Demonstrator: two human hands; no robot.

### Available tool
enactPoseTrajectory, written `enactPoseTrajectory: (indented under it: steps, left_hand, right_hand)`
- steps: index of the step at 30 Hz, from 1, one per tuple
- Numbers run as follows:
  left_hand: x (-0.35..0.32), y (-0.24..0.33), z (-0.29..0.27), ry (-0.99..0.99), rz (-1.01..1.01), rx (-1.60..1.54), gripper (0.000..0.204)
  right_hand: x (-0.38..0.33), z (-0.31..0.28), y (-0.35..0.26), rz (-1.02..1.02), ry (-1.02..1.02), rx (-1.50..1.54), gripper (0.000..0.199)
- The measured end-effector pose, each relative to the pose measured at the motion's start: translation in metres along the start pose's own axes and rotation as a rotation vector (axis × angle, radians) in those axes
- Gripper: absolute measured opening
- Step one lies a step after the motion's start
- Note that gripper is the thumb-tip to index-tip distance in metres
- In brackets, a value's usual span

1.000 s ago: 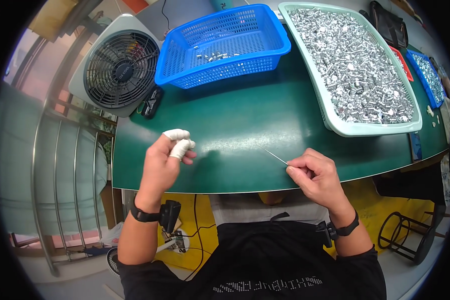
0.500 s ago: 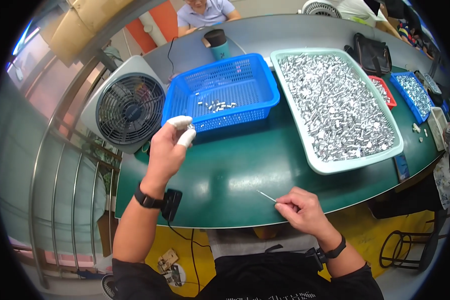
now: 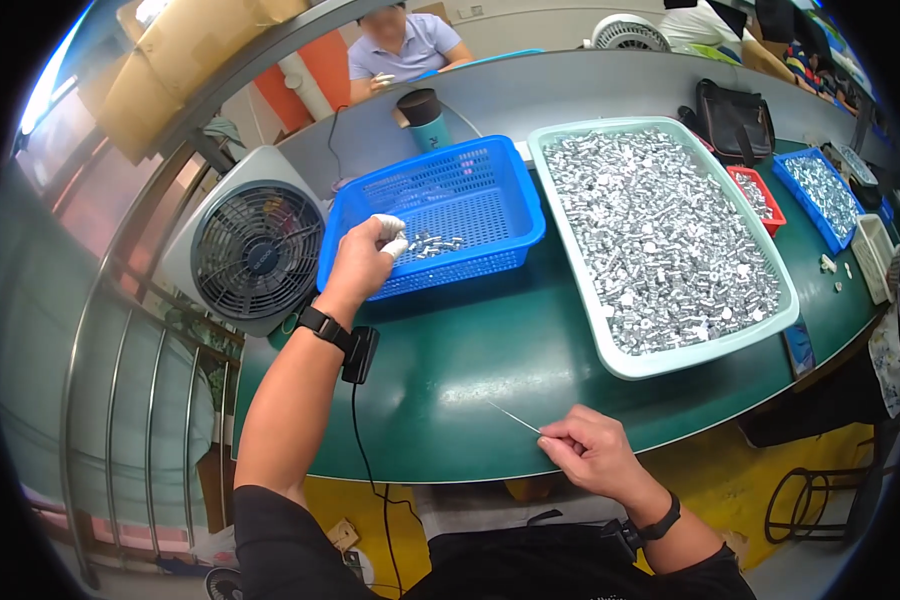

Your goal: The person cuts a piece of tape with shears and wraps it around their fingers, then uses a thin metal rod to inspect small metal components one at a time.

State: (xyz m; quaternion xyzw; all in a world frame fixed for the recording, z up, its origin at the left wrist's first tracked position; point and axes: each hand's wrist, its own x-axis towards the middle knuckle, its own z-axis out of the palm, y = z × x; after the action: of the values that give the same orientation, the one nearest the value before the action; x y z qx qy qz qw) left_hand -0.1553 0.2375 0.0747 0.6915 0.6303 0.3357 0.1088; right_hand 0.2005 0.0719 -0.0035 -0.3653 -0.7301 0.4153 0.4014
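My left hand (image 3: 365, 255), with white covers on two fingertips, reaches over the near edge of a blue mesh basket (image 3: 440, 215); its fingertips are pinched together, and I cannot see anything between them. A few small silver metal parts (image 3: 432, 242) lie on the basket floor right beside those fingertips. My right hand (image 3: 595, 455) rests near the front edge of the green table (image 3: 470, 350) and pinches a thin metal needle (image 3: 515, 418) that points up and left.
A pale tray (image 3: 660, 235) heaped with several silver metal parts stands right of the basket. A grey fan (image 3: 255, 250) sits at the left. A dark cup (image 3: 425, 115), black bag (image 3: 735, 115), small red and blue bins (image 3: 815, 190) and another person lie beyond.
My left hand has moved from the table front up and over the blue basket. The right hand has kept hold of the needle near the table edge.
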Motion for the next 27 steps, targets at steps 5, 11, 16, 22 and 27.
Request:
enactPoseTrajectory:
  steps: [5, 11, 16, 22, 27]
  left_hand:
    - [0.01, -0.014, 0.0, -0.039, -0.144, 0.256, 0.029]
    - [0.013, 0.099, 0.038, -0.012, 0.18, 0.028, 0.029]
    - [0.005, 0.205, 0.099, -0.389, 0.424, -0.131, 0.025]
    - [0.004, 0.236, 0.143, -0.431, 0.404, 0.068, 0.017]
    - [-0.003, 0.234, 0.145, -0.427, 0.391, 0.029, 0.017]
  right_hand:
    - [0.002, 0.0, 0.0, -0.019, -0.042, 0.04, 0.007]
    - [-0.002, 0.004, 0.009, -0.044, 0.001, 0.035, 0.009]
    - [-0.004, -0.002, 0.013, -0.053, -0.005, 0.038, 0.009]
    - [-0.005, 0.0, 0.015, -0.156, 0.06, 0.054, 0.008]
    - [-0.008, 0.0, 0.011, -0.108, 0.01, 0.054, 0.01]
